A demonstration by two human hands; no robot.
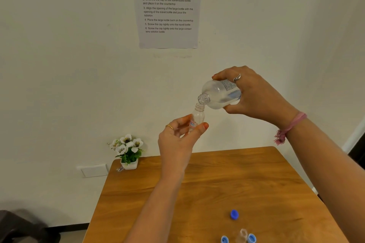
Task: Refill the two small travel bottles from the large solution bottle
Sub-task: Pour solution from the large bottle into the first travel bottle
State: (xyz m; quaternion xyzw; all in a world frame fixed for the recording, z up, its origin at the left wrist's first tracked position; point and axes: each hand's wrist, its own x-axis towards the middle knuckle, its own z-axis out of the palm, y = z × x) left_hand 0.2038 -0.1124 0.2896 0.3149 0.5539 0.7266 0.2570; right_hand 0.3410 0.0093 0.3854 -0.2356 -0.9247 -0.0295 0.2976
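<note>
My left hand [178, 138] pinches a small clear travel bottle [197, 117] upright in the air above the table, its mouth uncapped. My right hand [254, 94] grips the large clear solution bottle [219, 93], tipped to the left so its open neck sits just over the small bottle's mouth. Clear liquid lies in the large bottle's lower side. A second small travel bottle [242, 235] stands uncapped near the table's front edge.
On the wooden table [217, 183] lie a dark blue cap [234, 214] and two light blue caps [224, 239] [251, 238] beside the second bottle. A white pot of flowers [128, 152] stands at the back left corner. An instruction sheet [167, 6] hangs on the wall.
</note>
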